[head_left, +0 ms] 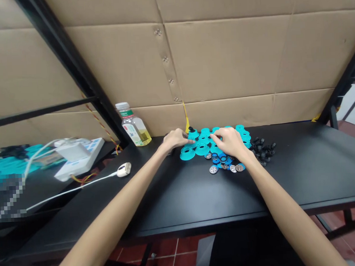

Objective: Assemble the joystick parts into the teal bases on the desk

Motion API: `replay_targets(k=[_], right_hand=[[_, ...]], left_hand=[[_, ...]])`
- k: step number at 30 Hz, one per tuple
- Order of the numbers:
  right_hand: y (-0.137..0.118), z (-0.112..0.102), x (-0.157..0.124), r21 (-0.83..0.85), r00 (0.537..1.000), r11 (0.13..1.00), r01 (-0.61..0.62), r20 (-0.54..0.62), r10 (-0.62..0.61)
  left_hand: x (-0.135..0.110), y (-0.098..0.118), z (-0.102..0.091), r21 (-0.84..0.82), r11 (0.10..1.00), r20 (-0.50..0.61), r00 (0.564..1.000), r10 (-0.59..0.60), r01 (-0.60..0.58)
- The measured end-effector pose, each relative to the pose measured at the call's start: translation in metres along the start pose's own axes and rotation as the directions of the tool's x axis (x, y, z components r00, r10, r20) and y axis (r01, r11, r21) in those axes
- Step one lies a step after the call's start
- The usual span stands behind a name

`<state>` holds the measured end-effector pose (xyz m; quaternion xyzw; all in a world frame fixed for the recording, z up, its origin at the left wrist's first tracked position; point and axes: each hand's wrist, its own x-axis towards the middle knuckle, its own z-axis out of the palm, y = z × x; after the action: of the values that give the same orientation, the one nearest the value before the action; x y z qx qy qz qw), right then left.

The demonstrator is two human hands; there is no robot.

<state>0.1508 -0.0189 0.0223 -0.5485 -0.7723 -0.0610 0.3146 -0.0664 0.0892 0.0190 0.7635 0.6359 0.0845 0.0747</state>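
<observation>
Several teal flared plastic cups with ring-shaped tops stand in rows on a black table; one front cup [187, 153] is at the left end. My left hand [175, 139] is at the left side of a rear teal cup [193, 134], its thumb and fingers around the rim; a small black knob [191, 129] sits on top of that cup. My right hand [230, 140] is over the middle of the rows, fingers curled and thumb near the fingertips; whatever is between them is hidden. Just below it lie blue ringed discs [223, 158] and round silver discs [213, 169].
Black knobbed parts [263, 149] lie piled to the right. Left of the cups stands a bottle of yellow liquid [134, 125]. A white cable plug [124, 169] and a power strip [79, 160] are farther left. Cardboard [230, 58] walls off the table's back.
</observation>
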Motion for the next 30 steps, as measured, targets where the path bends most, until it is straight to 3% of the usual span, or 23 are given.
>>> replay_targets(k=[5, 9, 12, 15, 19, 23, 26, 30], right_hand=[[-0.001, -0.002, 0.000, 0.011, 1.000, 1.000, 0.005, -0.003, -0.005], [-0.001, -0.003, 0.000, 0.008, 1.000, 1.000, -0.001, -0.003, 0.001], [0.001, -0.004, 0.000, -0.009, 1.000, 1.000, -0.017, 0.005, 0.017], [0.005, -0.006, 0.000, -0.013, 0.999, 0.999, -0.039, 0.022, 0.040], [0.011, -0.010, 0.000, 0.017, 0.994, 0.998, -0.066, 0.093, 0.065], [0.020, -0.013, 0.000, 0.008, 0.971, 0.993, -0.120, 0.208, 0.115], [0.025, -0.013, -0.001, 0.001, 0.960, 0.991, -0.132, 0.249, 0.128], [0.026, -0.010, -0.002, -0.028, 0.941, 0.990, -0.136, 0.308, 0.138]], left_hand=[[0.000, 0.008, 0.005, 0.079, 0.996, -0.007, 0.999, -0.040, 0.041], [-0.005, 0.010, 0.002, 0.051, 0.998, -0.060, 0.997, -0.043, 0.046], [-0.011, 0.011, -0.010, 0.038, 0.998, -0.186, 0.982, -0.044, 0.052], [-0.024, 0.014, -0.026, 0.040, 0.999, -0.349, 0.937, -0.011, 0.027], [-0.049, 0.018, -0.034, -0.040, 0.992, -0.461, 0.883, 0.085, -0.117], [-0.071, 0.015, -0.022, -0.102, 0.933, -0.378, 0.881, 0.283, -0.344], [-0.081, 0.010, -0.011, -0.161, 0.884, -0.190, 0.893, 0.408, -0.439], [-0.089, 0.009, -0.005, -0.142, 0.839, -0.024, 0.850, 0.527, -0.525]])
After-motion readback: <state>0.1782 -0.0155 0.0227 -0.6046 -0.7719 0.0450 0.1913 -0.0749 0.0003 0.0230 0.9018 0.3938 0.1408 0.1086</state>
